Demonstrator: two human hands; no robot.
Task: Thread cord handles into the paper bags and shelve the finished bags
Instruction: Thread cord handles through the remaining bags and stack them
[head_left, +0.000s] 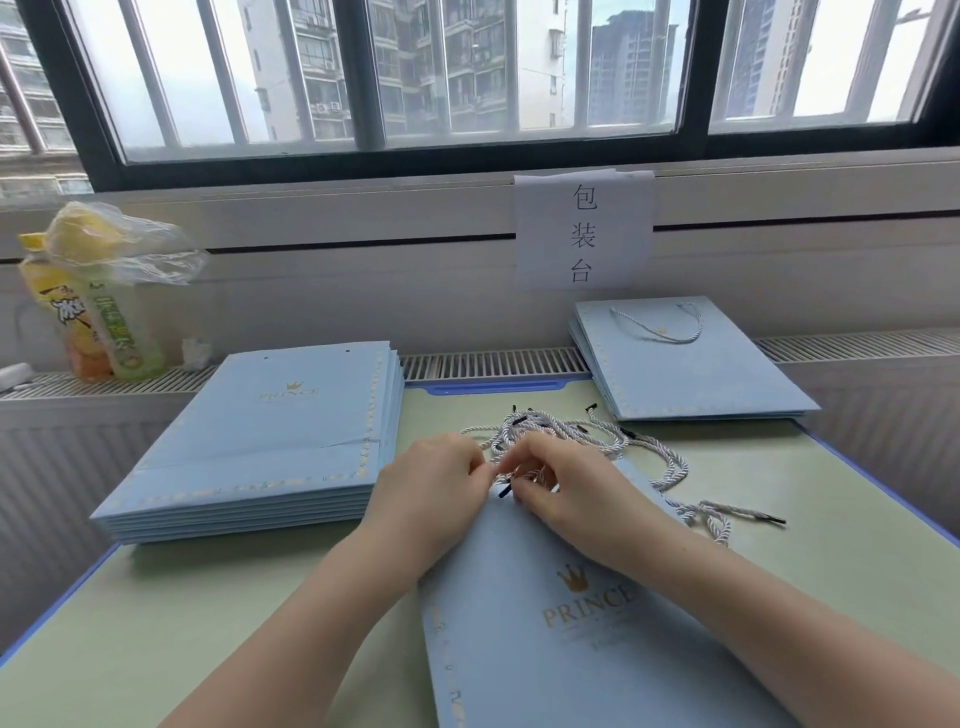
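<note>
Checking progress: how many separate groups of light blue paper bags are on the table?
3: a tall stack without handles at left, a short stack with a cord handle on top at far right, and one bag under both hands.

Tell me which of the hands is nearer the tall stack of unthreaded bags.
Left. The left hand sits just beside the stack of unthreaded bags; the right hand is farther away, beyond the left hand.

1. We read "PRINCE" in gold under a crown on the flat blue paper bag (587, 623).
2. We read it, fainter, atop the bag stack (260, 436).
3. The taped paper sign (584, 231) reads "包装台".
</note>
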